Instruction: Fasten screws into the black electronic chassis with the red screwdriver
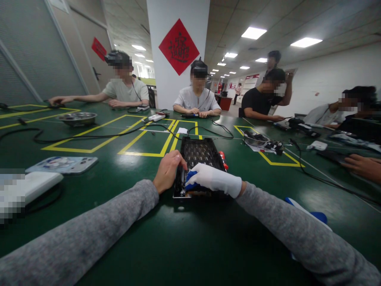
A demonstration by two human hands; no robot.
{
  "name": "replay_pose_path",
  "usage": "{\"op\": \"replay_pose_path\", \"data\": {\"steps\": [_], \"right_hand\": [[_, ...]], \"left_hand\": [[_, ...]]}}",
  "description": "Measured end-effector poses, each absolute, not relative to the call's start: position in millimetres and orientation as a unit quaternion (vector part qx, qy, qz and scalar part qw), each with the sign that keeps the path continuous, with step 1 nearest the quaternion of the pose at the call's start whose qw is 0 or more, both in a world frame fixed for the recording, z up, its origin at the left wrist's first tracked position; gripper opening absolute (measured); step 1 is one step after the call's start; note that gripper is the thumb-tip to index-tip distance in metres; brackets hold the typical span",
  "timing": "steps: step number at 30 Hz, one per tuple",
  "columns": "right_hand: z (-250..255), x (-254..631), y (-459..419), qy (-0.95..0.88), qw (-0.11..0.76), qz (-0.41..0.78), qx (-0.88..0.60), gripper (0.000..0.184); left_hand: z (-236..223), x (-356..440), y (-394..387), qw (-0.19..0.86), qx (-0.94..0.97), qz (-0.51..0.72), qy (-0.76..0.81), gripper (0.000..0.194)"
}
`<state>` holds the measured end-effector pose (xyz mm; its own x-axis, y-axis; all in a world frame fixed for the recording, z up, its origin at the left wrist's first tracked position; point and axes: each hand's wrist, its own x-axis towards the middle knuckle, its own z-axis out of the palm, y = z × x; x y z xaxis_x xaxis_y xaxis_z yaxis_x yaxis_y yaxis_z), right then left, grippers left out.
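Observation:
A black rectangular housing (201, 153) with rows of small metallic parts inside lies on the green table in front of me. My left hand (169, 170) is bare, and its curled fingers reach over the housing's left edge. My right hand (205, 178) wears a white glove with blue finger pads. Its bent fingers press together inside the near left part of the housing, close to the left fingertips. Whatever either hand pinches is too small or hidden to make out. A red-and-black handled object (223, 160) lies against the housing's right side.
A smartphone (64, 165) and a white device (28, 190) are at left. A blue-and-white glove-like object (309, 214) lies partly behind my right forearm. Metal bowls (77, 118), black cables (71, 137) and yellow tape outlines (143, 154) mark the table. Several people sit around it.

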<state>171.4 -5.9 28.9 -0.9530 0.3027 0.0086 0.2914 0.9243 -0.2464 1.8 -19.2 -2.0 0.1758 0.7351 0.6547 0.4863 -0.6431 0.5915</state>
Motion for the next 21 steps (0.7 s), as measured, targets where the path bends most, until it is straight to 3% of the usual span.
{"op": "replay_pose_path", "data": {"steps": [7, 12, 21], "right_hand": [[38.2, 169.9, -10.7, -0.982, 0.003, 0.133, -0.136, 0.025], [36.0, 168.6, -12.7, -0.984, -0.021, 0.097, -0.146, 0.030], [24.5, 170.3, -10.6, -0.978, 0.012, 0.109, -0.175, 0.029]], "left_hand": [[-2.9, 1.2, -17.8, 0.125, 0.759, 0.501, 0.396, 0.052], [-3.1, 1.6, -16.9, 0.127, 0.762, 0.502, 0.389, 0.052], [-2.9, 1.4, -16.6, 0.128, 0.760, 0.497, 0.399, 0.052]]}}
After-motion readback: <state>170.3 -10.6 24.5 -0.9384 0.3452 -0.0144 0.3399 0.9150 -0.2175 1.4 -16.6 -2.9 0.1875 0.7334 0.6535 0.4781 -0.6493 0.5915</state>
